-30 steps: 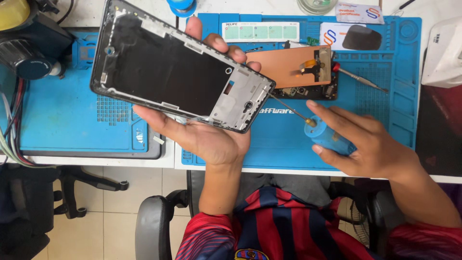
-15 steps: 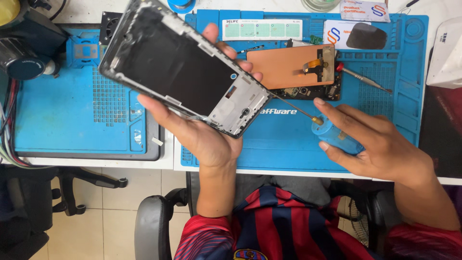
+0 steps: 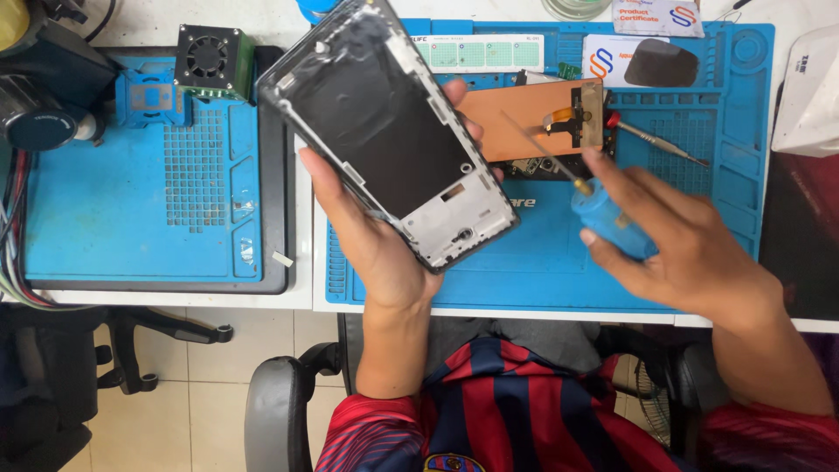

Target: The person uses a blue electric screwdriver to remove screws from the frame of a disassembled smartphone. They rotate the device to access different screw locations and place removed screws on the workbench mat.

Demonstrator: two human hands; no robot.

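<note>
Phone frame (image 3: 384, 131) is up off the counter (image 3: 301, 288), held by the left hand (image 3: 376, 236) at abt 11 o'clock from the person's chest. It looks stripped already: no screen, no board inside, just a dark bare mid-plate w/ a grey lower section showing cut-outs. The copper-coloured panel (image 3: 524, 118) w/ a small flex cable lies flat on the blue mat (image 3: 542, 253) at 1 o'clock of the frame, just beside it, a dark board part peeking under its lower edge. So teardown seems mostly done; can't tell if any screws are left in the grey end.

Left hand: palm up, wrist bent back, thumb along the frame's left edge, fingers wrapped round the right edge – closed firmly on the frame, tilted so its lower end points to 5 o'clock.

Right hand (image 3: 690, 253): at 3 o'clock of the frame, clear of it, fingers closed round the blue screwdriver (image 3: 607, 223), handle in the palm, thin shaft aimed to 10 o'clock over the copper panel, tip not touching the frame.

Also there: 2nd screwdriver (image 3: 655, 140) w/ red collar at 2 o'clock on the mat, small black fan unit (image 3: 210, 57) at 10 o'clock.
</note>
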